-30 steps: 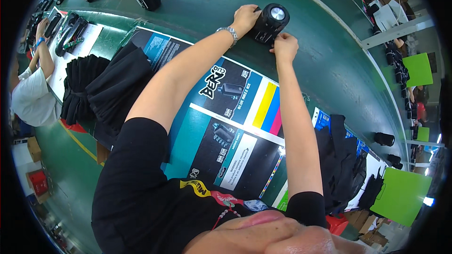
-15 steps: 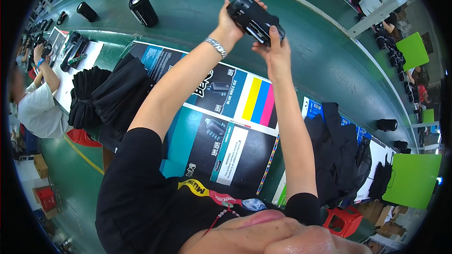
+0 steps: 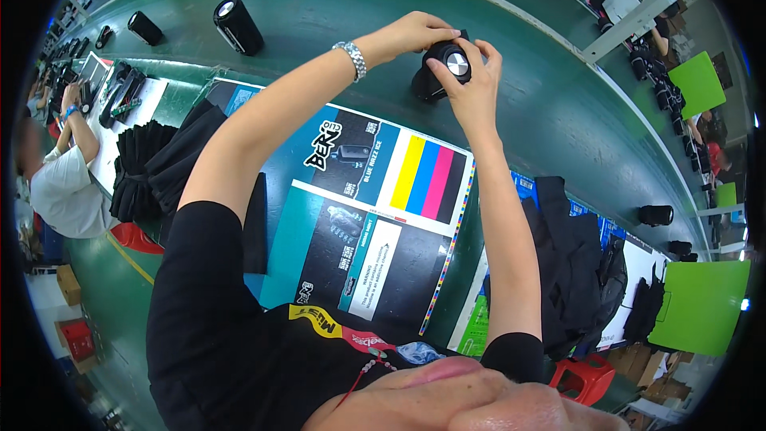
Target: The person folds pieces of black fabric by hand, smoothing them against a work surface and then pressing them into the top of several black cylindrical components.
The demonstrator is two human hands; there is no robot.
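Note:
A black cylindrical speaker (image 3: 428,85) with a round silver disc on its end is at the green bench beyond the printed sheets. It leans with the disc end turned up toward me. My right hand (image 3: 477,96) grips the disc end, thumb on the near side and fingers curled over the far side. From the left, my left hand (image 3: 408,37) reaches to the far edge of that same end, its fingertips pinched together beside a small dark part. The fingers hide part of the speaker, so I cannot tell exactly what that part is.
More black speakers (image 3: 238,25) stand farther left on the green bench (image 3: 335,0). Printed sheets (image 3: 351,160) lie nearest me, between black cloth (image 3: 152,164) at left and black fabric pieces (image 3: 570,267) at right. A co-worker (image 3: 70,183) sits at far left. A white post (image 3: 638,20) rises at right.
The speaker has come down toward the bench and turned from lying sideways to showing its disc end. My left hand has moved from its side to the far edge; my right now grips the end.

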